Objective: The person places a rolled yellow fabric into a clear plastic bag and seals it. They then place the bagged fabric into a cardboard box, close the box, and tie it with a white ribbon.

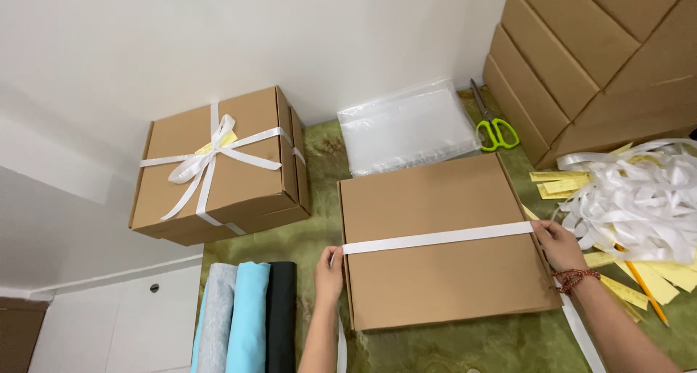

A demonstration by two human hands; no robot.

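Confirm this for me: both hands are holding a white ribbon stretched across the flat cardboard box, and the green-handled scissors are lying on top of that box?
Not quite. The left hand and right hand do hold the white ribbon across the flat cardboard box, but the green-handled scissors lie on the green table beyond it, beside the clear plastic bags. The head view shows this.

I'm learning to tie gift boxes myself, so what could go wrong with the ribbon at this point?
1. The white ribbon already runs slightly slanted across the brown box; it could end up off-centre.
2. The left hand and right hand pin it only at the box edges; a loosened grip might let it slip.
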